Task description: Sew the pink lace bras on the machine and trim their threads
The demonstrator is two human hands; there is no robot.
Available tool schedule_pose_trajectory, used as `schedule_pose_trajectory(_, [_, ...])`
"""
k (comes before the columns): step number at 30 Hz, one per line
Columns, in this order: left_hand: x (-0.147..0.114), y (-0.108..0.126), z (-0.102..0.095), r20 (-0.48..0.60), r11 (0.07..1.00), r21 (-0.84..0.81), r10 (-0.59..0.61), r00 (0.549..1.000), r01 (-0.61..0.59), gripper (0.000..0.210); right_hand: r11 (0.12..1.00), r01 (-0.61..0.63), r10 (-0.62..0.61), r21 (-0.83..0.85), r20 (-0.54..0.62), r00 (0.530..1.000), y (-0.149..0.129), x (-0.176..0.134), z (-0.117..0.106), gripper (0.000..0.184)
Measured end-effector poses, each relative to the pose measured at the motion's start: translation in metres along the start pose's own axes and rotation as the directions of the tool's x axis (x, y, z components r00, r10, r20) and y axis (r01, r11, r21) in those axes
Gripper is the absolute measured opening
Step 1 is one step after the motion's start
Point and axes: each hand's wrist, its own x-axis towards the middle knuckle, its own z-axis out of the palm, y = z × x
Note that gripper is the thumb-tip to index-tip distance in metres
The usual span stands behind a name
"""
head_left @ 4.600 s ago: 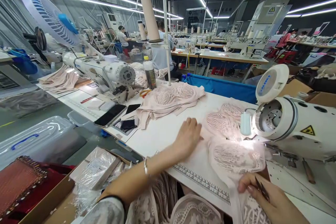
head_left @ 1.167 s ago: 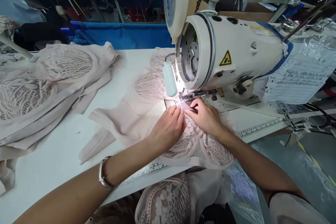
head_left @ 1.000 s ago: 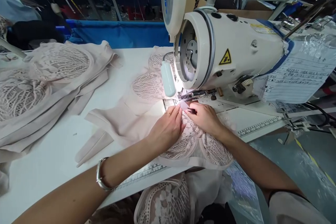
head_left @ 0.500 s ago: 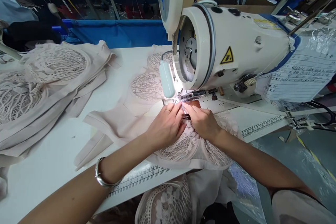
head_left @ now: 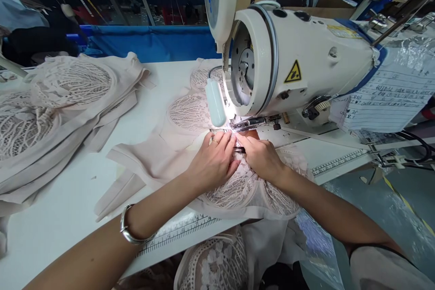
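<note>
A pale pink lace bra (head_left: 234, 190) lies under the needle area of a white sewing machine (head_left: 309, 54), close to its presser foot (head_left: 234, 124). My left hand (head_left: 215, 154) rests on the fabric just left of the foot, fingers stretched out and lying flat, thumb apart. On the right side, my right hand (head_left: 263, 156) has its fingers pressed together on the lace by the foot. Between the hands shows a slim dark metal piece (head_left: 239, 149), partly covered by the right fingers; its kind is unclear. The exact stitching spot is mostly hidden by fingertips.
More lace bras (head_left: 68, 86) are piled at the left of the white table (head_left: 112, 163). A pale lamp (head_left: 215, 104) hangs beside the needle. Handwritten paper (head_left: 387, 90) covers the right side. Another lace piece (head_left: 217, 263) hangs below the table's front edge.
My left hand's fingers have straightened from a curled pinch and now lie flatter on the fabric, with the thumb lower. My right hand stays almost in place.
</note>
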Motion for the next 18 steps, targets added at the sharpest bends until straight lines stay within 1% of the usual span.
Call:
schedule_pose_trajectory(7, [0.000, 0.000, 0.001, -0.009, 1.000, 0.016, -0.004, 1.000, 0.005, 0.052, 1.000, 0.003, -0.003, -0.006, 0.007, 1.000, 0.001, 0.002, 0.000, 0.052])
schedule_pose_trajectory(10, [0.001, -0.003, 0.002, -0.002, 1.000, 0.012, -0.008, 1.000, 0.008, 0.052, 1.000, -0.007, 0.007, 0.020, -0.006, 1.000, 0.001, 0.003, -0.001, 0.049])
schedule_pose_trajectory(12, [0.002, -0.004, 0.001, -0.006, 1.000, 0.026, -0.003, 1.000, 0.003, 0.053, 0.998, -0.033, 0.035, 0.060, -0.021, 0.999, 0.002, 0.005, -0.003, 0.043])
schedule_pose_trajectory(14, [0.002, -0.003, -0.001, -0.002, 0.997, 0.064, 0.052, 0.999, -0.052, 0.050, 0.988, -0.087, 0.090, 0.130, -0.013, 0.996, 0.004, 0.006, -0.005, 0.032])
schedule_pose_trajectory(16, [0.001, 0.001, -0.003, 0.035, 0.982, 0.104, 0.157, 0.987, -0.159, 0.043, 0.966, -0.133, 0.134, 0.223, 0.012, 0.991, 0.009, 0.005, -0.007, 0.023])
schedule_pose_trajectory(18, [-0.002, 0.006, -0.007, 0.101, 0.963, 0.113, 0.234, 0.967, -0.244, 0.038, 0.946, -0.117, 0.119, 0.301, 0.011, 0.993, 0.014, 0.001, -0.008, 0.020])
